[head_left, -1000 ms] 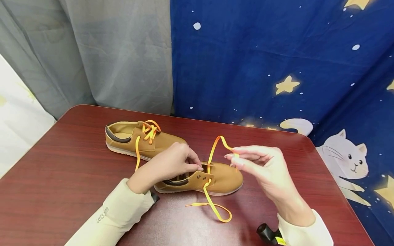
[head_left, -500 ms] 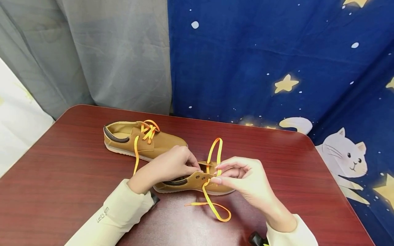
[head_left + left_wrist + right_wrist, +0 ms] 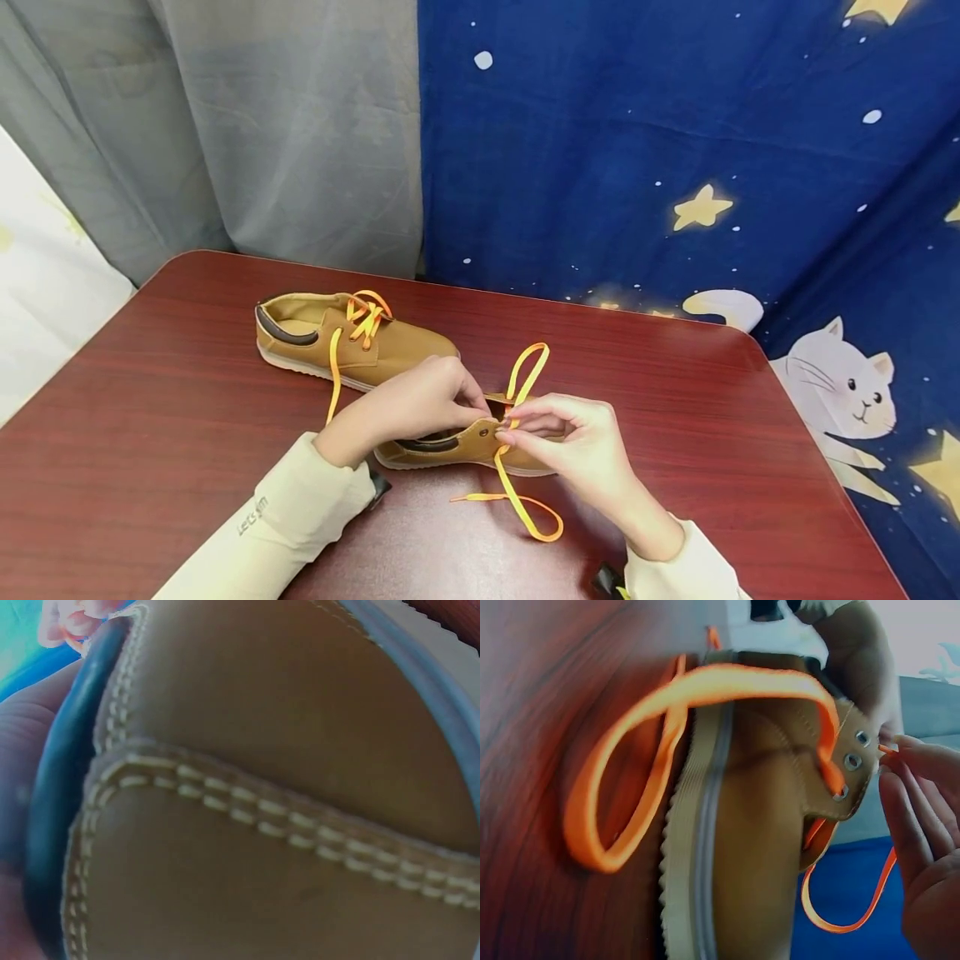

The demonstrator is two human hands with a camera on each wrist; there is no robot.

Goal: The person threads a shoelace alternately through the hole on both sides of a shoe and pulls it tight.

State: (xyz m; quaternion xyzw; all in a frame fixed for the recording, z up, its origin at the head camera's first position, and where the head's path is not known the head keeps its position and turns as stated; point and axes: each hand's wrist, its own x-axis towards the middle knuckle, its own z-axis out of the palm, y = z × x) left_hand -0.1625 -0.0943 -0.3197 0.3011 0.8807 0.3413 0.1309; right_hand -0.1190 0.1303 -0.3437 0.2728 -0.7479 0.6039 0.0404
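Observation:
In the head view, my left hand [image 3: 423, 396] reaches over the opening of the near tan shoe [image 3: 468, 454], thumb and fingers pinching its eyelet flap. My right hand [image 3: 581, 437] pinches the tip of a yellow-orange shoelace [image 3: 534, 362] right beside the flap. Seen from the right wrist, that lace tip [image 3: 887, 750] points at the metal eyelets [image 3: 853, 761]. The lace's other end [image 3: 705, 686] comes out of the lowest eyelet and loops beside the sole. Stitched shoe leather [image 3: 277, 847] fills most of the left wrist view.
Behind and to the left stands a second tan shoe [image 3: 405, 346], laced in orange, one lace end hanging down its side. Both shoes are on a dark red table [image 3: 172, 400]. Grey [image 3: 300, 133] and blue star-patterned curtains [image 3: 600, 150] hang behind the table.
My right hand has moved left and down with the lace tip, from beyond the toe to the eyelet flap. The lace now arches in a narrower loop. My left hand stays put.

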